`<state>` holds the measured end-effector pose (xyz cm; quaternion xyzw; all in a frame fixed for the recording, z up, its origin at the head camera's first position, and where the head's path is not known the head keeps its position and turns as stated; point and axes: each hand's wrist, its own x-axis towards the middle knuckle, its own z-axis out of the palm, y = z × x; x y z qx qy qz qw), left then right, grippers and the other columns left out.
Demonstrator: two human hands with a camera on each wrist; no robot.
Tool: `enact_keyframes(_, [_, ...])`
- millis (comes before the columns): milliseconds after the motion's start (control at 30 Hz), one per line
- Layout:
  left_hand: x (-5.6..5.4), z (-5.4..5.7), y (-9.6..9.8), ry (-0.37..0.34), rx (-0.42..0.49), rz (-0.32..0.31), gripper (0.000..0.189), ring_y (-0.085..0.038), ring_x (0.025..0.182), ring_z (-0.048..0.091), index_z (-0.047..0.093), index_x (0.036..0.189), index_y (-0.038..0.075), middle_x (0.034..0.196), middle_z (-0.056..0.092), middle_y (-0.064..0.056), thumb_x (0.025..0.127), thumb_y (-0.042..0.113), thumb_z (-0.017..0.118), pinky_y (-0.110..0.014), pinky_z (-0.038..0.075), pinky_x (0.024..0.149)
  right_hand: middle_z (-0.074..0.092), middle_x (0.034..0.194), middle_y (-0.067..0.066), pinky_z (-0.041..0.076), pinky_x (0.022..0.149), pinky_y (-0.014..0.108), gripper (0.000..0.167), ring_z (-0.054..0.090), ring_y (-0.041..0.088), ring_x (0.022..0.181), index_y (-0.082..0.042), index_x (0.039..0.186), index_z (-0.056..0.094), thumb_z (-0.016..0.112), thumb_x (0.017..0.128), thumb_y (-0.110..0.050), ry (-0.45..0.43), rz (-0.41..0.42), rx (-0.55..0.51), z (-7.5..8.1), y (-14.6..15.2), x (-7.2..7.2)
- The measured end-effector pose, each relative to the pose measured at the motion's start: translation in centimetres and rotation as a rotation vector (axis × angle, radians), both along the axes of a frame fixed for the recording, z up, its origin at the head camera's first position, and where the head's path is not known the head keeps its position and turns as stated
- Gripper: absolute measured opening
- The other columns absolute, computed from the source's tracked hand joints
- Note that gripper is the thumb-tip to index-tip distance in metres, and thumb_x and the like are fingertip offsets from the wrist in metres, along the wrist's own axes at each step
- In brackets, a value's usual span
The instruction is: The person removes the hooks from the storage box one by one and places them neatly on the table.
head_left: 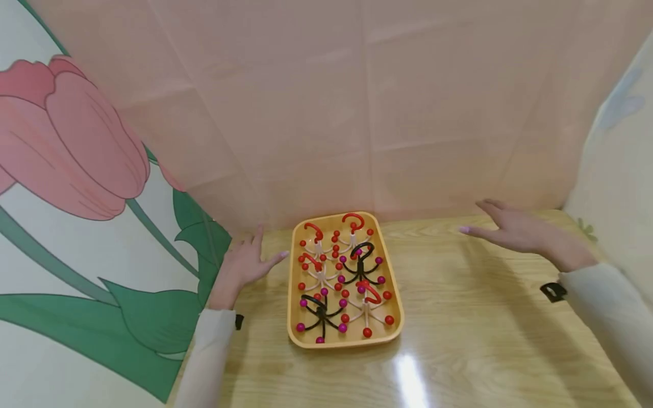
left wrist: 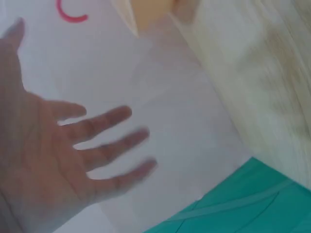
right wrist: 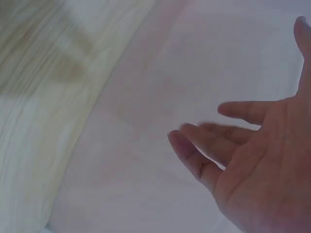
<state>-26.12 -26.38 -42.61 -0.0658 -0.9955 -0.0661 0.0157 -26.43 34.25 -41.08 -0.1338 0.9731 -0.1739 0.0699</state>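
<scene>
An orange-yellow tray [head_left: 346, 343] stands on the wooden table. Inside lie several hooked pieces with ball-tipped legs: white ones with red hooks and red balls, such as one at the front right [head_left: 366, 309], and black ones with magenta balls, such as one at the front left [head_left: 321, 311]. My left hand [head_left: 245, 265] is left of the tray, thumb pointing toward its rim, fingers spread and holding nothing. Well to the right of the tray, my right hand [head_left: 517, 229] hovers over the table with fingers extended; its palm [right wrist: 272, 170] is bare in the right wrist view.
A pinkish cloth or paper backdrop [head_left: 367, 113] rises behind the table's [head_left: 449, 340] back edge. On the left stands a panel with a large painted tulip [head_left: 87, 141]; a pale panel [head_left: 619, 153] borders the right side.
</scene>
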Motion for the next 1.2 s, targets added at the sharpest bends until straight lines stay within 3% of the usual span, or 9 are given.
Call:
enact_keyframes(133, [0.5,0.6,0.4,0.09,0.095,-0.04,0.08,-0.04,0.106,0.074,0.039,0.159,0.005,0.13,0.072,-0.023,0.102,0.058,0.058,-0.055,0.062,0.087,0.046,0.157,0.035,0.049,0.101,0.072,0.09,0.056,0.055,0.133,0.005,0.159,0.037,0.055,0.103,-0.063,0.065,0.04,-0.034,1.2,-1.9,1.2])
enact_keyframes(300, [1.1,1.0,1.2,0.136,0.222,-0.081,0.042,-0.028,0.096,0.074,0.064,0.132,0.006,0.109,0.078,-0.014,0.105,0.037,0.063,-0.047,0.064,0.081,0.065,0.141,0.027,0.058,0.093,0.062,0.071,0.071,0.039,0.117,0.002,0.147,0.056,0.059,0.104,-0.055,0.162,0.084,-0.037,2.5,-3.5,2.8])
enact_keyframes(433, [2.0,0.9,1.5,0.136,0.297,-0.123,0.021,-0.019,0.077,0.064,0.064,0.108,0.008,0.088,0.069,-0.007,0.104,0.029,0.065,-0.034,0.056,0.065,0.073,0.13,0.023,0.061,0.089,0.057,0.059,0.076,0.032,0.107,0.0,0.139,0.063,0.065,0.103,-0.047,0.228,0.123,-0.055,3.4,-5.0,4.4])
enact_keyframes(567, [3.4,1.0,1.5,0.126,0.333,-0.137,0.02,-0.014,0.066,0.051,0.058,0.096,0.012,0.077,0.056,-0.002,0.103,0.028,0.068,-0.025,0.043,0.056,0.077,0.123,0.018,0.061,0.09,0.057,0.051,0.077,0.031,0.106,-0.002,0.132,0.069,0.07,0.101,-0.042,0.275,0.162,-0.102,4.2,-6.8,5.7])
enact_keyframes(733, [5.3,1.1,1.4,0.136,0.339,-0.137,0.017,-0.016,0.074,0.054,0.062,0.097,0.013,0.083,0.058,-0.002,0.102,0.026,0.07,-0.025,0.046,0.061,0.079,0.119,0.013,0.062,0.088,0.056,0.044,0.076,0.031,0.108,-0.005,0.126,0.073,0.074,0.099,-0.04,0.315,0.195,-0.14,4.7,-8.6,6.9])
enact_keyframes(967, [8.2,-0.2,1.8,0.139,0.356,-0.13,0.018,-0.021,0.098,0.068,0.071,0.102,0.014,0.106,0.069,-0.003,0.104,0.032,0.067,-0.037,0.062,0.083,0.078,0.122,0.012,0.064,0.086,0.051,0.051,0.078,0.028,0.104,-0.005,0.127,0.073,0.078,0.095,-0.044,0.299,0.21,-0.169,4.7,-10.7,7.2])
enact_keyframes(1067, [9.4,-0.7,2.0,0.13,0.374,-0.109,0.03,-0.026,0.11,0.07,0.074,0.112,0.012,0.118,0.071,-0.006,0.108,0.037,0.06,-0.046,0.062,0.094,0.078,0.123,0.011,0.065,0.084,0.047,0.054,0.078,0.025,0.102,-0.005,0.127,0.072,0.079,0.093,-0.046,0.279,0.234,-0.181,4.6,-11.5,7.1])
enact_keyframes(1200, [10.8,-1.3,2.3,0.099,0.4,-0.06,0.049,-0.034,0.132,0.063,0.069,0.132,0.005,0.137,0.067,-0.013,0.111,0.045,0.048,-0.055,0.052,0.112,0.079,0.118,0.006,0.065,0.078,0.039,0.053,0.077,0.018,0.096,-0.008,0.124,0.074,0.08,0.091,-0.049,0.258,0.265,-0.196,4.2,-12.6,7.0])
